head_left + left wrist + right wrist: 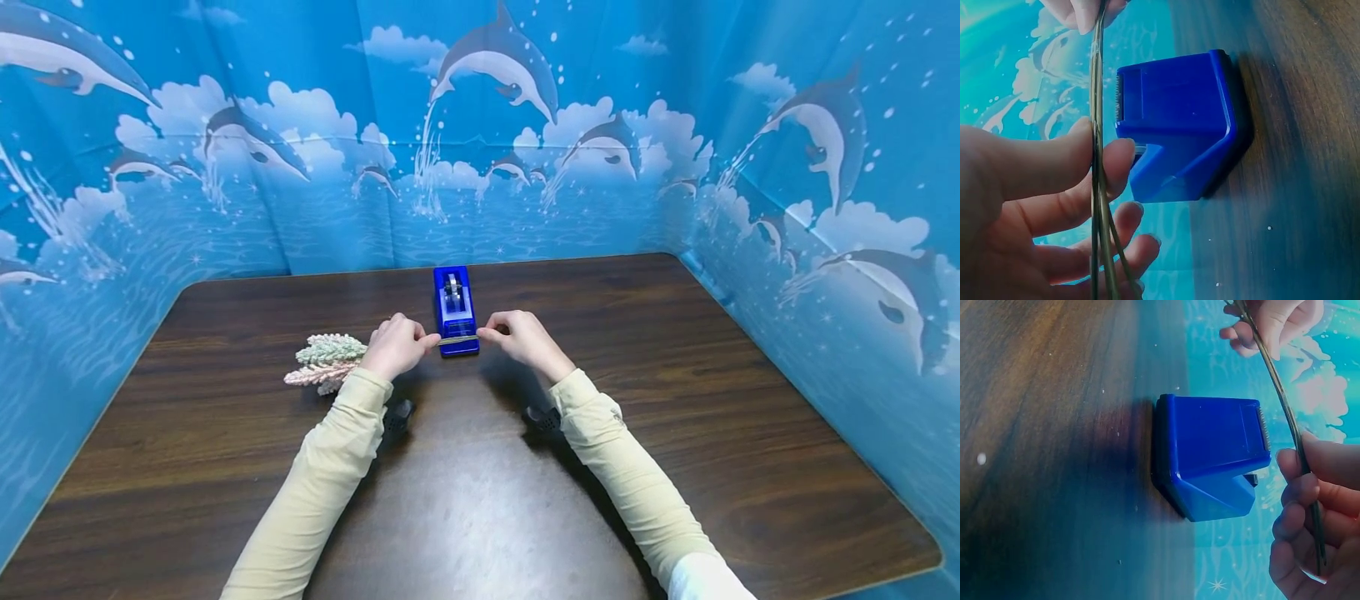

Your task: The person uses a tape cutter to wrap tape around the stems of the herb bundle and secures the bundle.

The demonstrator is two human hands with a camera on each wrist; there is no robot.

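Observation:
Both hands hold a thin bundle of green-brown stems [459, 339] level in front of a blue tape dispenser [455, 310]. My left hand [396, 346] pinches the bundle between thumb and forefinger, its other fingers loosely curled. The stems fan apart below that pinch in the left wrist view. Leafy artificial sprigs, one pale green [332, 348] and one pink [318, 375], stick out on the left hand's outer side. My right hand [525, 340] pinches the bundle near its other end. The dispenser's serrated cutting edge [1264, 428] faces away from the table, close beside the stems in the wrist views.
A dark wood-grain table [675, 400] with rounded corners bears the dispenser near its back edge. Blue dolphin-print curtain [480, 208] hangs behind and along the sides. Black wrist devices [397, 415] show under both forearms.

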